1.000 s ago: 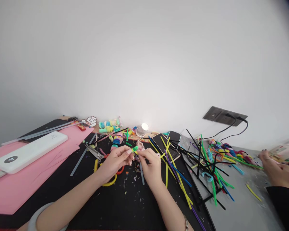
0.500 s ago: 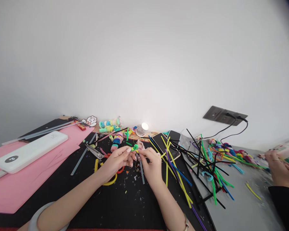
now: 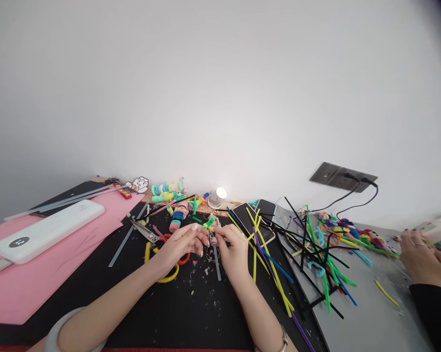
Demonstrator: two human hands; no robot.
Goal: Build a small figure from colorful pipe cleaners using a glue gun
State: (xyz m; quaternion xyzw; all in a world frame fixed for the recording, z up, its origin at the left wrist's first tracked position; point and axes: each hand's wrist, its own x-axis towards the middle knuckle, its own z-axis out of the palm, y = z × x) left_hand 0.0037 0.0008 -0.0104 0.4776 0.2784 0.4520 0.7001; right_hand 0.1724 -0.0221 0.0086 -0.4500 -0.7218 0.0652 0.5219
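A small curled piece of green pipe cleaner (image 3: 208, 223) with a bit of yellow on its lower side is held between my hands, over the black mat (image 3: 206, 313). My right hand (image 3: 233, 247) pinches its yellow end between thumb and fingertips. My left hand (image 3: 180, 246) curls at the other side, fingers bent, its tips against the green part; the exact contact is partly hidden. Behind the fingers is a small pinkish object (image 3: 214, 219), mostly covered. Scissors (image 3: 146, 231) with orange-red handles lie beside my left hand, and yellow handles (image 3: 169, 278) show under my left wrist.
A small lit lamp (image 3: 217, 197) stands by the wall. To the right lie phones (image 3: 266, 209), loose yellow pipe cleaners (image 3: 275, 281) and a black tangle (image 3: 303, 256). A white power bank (image 3: 52, 230) rests on pink sheets (image 3: 26, 298). Another person's hand (image 3: 426, 259) is far right.
The green piece has shifted slightly right and turned between my fingers; my left fingertips have loosened a little around it. The other person's hand has moved slightly left.
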